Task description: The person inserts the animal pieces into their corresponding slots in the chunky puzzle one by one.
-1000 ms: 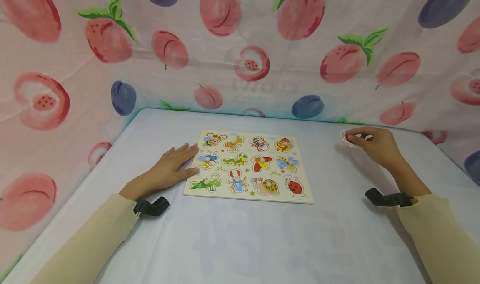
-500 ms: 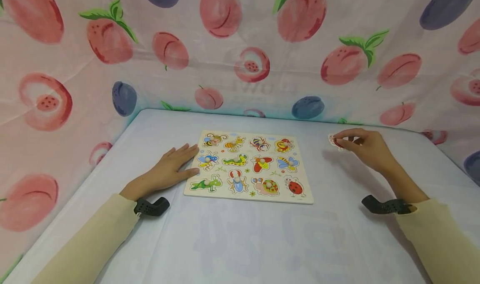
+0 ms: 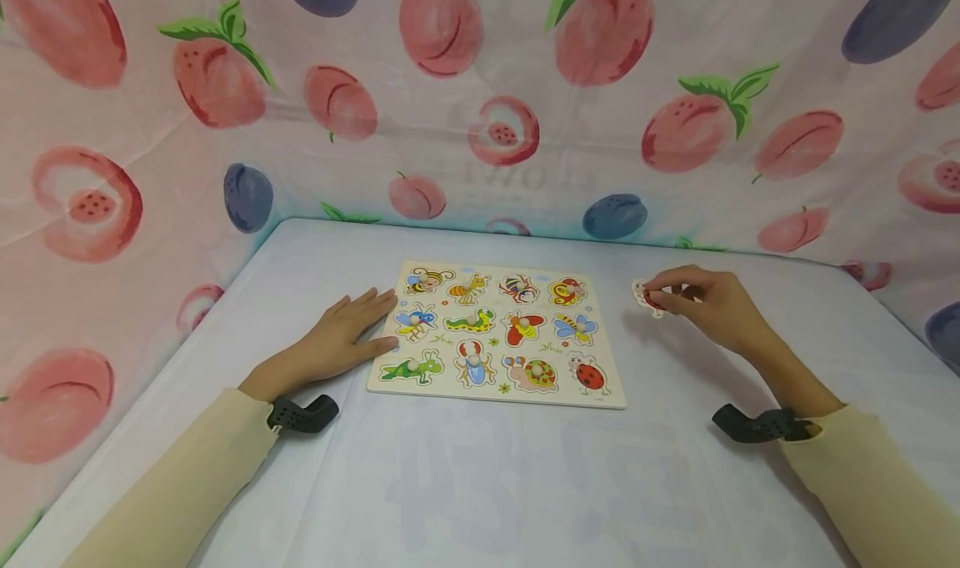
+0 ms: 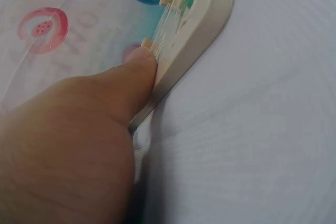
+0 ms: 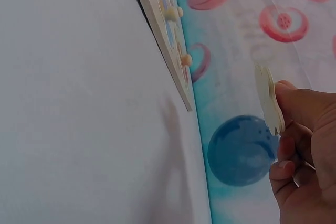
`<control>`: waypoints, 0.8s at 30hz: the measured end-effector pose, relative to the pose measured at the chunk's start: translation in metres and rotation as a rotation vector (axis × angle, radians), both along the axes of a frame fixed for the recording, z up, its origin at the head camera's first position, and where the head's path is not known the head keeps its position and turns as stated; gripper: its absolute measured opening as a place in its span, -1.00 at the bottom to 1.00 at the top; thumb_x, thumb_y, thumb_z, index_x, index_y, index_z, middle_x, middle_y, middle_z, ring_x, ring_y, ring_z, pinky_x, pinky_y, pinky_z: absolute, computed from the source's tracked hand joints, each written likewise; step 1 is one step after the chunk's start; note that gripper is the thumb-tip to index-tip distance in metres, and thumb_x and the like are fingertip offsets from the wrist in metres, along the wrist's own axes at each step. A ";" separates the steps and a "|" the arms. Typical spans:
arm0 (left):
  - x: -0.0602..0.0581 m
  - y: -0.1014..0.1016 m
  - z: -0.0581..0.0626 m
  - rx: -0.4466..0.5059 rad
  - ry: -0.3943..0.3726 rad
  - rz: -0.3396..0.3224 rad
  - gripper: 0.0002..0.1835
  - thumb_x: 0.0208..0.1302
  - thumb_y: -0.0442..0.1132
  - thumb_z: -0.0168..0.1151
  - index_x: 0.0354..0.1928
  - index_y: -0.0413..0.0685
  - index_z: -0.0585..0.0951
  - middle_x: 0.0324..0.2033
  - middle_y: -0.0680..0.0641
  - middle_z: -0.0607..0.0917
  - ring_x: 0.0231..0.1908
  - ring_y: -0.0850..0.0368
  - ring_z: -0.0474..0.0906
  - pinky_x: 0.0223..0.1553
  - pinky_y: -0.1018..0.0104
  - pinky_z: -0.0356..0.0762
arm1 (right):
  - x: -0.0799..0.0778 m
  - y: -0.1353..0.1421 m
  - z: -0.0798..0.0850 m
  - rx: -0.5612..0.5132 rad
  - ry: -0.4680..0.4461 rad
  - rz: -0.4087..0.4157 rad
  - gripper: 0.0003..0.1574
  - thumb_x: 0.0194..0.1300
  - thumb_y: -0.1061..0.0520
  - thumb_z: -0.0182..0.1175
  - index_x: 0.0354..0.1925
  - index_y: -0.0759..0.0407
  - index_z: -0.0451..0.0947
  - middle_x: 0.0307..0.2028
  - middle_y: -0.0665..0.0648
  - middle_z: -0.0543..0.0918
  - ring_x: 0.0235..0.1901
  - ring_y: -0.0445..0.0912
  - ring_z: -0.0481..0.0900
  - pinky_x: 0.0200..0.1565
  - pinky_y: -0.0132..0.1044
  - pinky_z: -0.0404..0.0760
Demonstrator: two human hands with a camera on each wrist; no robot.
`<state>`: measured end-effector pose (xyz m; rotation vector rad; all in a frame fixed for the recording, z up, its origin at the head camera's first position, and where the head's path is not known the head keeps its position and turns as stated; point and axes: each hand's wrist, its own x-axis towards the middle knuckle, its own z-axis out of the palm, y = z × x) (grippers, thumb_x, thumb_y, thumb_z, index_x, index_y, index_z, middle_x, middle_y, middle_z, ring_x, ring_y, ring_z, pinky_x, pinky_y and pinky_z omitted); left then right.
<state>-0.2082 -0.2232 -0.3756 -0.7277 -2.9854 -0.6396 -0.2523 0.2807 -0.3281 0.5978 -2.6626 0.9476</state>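
A wooden knob puzzle board [image 3: 442, 391] with insect pieces lies flat on the white cloth. My left hand [image 3: 333, 339] rests at its left side, fingers extended, fingertips and thumb on the board's edge. The left wrist view shows the thumb against the board's rim [image 4: 202, 40]. To the right of the board, my right hand [image 3: 720, 309] pinches a ladybug puzzle piece [image 3: 643, 297] between thumb and fingers, raised over the cloth. Its plain pale back [image 5: 269, 100] shows in the right wrist view. At the board's front right corner is a ladybug picture [image 3: 589, 374] without a knob.
White cloth [image 3: 510, 485] covers the table. Behind and to the left stands a fruit-print curtain [image 3: 337, 168]. Black wrist straps [image 3: 303, 414] sit on both forearms.
My right hand has carried the ladybug piece left and slightly nearer to me, toward the board's right side. The left hand and the board have stayed in place.
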 end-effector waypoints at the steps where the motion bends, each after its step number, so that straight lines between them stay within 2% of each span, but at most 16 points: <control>1: 0.000 0.000 0.000 0.000 0.000 -0.001 -0.18 0.36 0.18 0.05 0.47 -0.15 0.10 0.45 -0.12 0.08 0.45 -0.11 -0.19 0.39 -0.08 -0.35 | 0.001 -0.001 0.000 -0.002 0.000 0.008 -0.81 0.22 0.06 0.34 -0.16 -0.03 0.71 -0.20 -0.02 0.66 -0.35 -0.12 0.45 -0.48 -0.41 0.45; 8: 0.000 0.000 0.000 -0.003 0.004 0.003 -0.18 0.36 0.17 0.06 0.47 -0.16 0.11 0.45 -0.13 0.09 0.45 -0.11 -0.18 0.39 -0.08 -0.35 | 0.008 -0.011 -0.001 -0.034 -0.001 0.072 -0.77 0.18 0.22 0.36 -0.15 0.04 0.70 -0.18 0.01 0.63 -0.34 -0.14 0.43 -0.49 -0.44 0.45; 15: 0.001 0.001 0.000 0.001 0.000 0.007 -0.19 0.36 0.17 0.06 0.47 -0.15 0.11 0.45 -0.12 0.09 0.45 -0.10 -0.19 0.39 -0.07 -0.35 | 0.029 -0.032 0.013 -0.037 0.028 0.122 -0.76 0.14 0.41 0.31 -0.19 0.22 0.70 -0.21 0.12 0.63 -0.41 -0.11 0.42 -0.51 -0.43 0.43; 19: 0.001 0.001 0.000 -0.002 -0.001 0.009 -0.18 0.36 0.17 0.06 0.47 -0.15 0.10 0.45 -0.12 0.09 0.45 -0.10 -0.19 0.39 -0.07 -0.35 | 0.033 -0.039 0.016 -0.048 0.034 0.174 -0.77 0.13 0.40 0.32 -0.21 0.21 0.70 -0.23 0.11 0.63 -0.42 -0.12 0.40 -0.52 -0.40 0.40; 24: 0.001 0.001 0.000 -0.006 0.003 0.007 -0.19 0.36 0.16 0.06 0.47 -0.16 0.10 0.45 -0.13 0.09 0.45 -0.10 -0.19 0.39 -0.07 -0.34 | 0.032 -0.042 0.008 -0.070 0.003 0.230 -0.76 0.15 0.37 0.32 -0.19 0.18 0.69 -0.24 0.08 0.63 -0.44 -0.11 0.40 -0.53 -0.40 0.41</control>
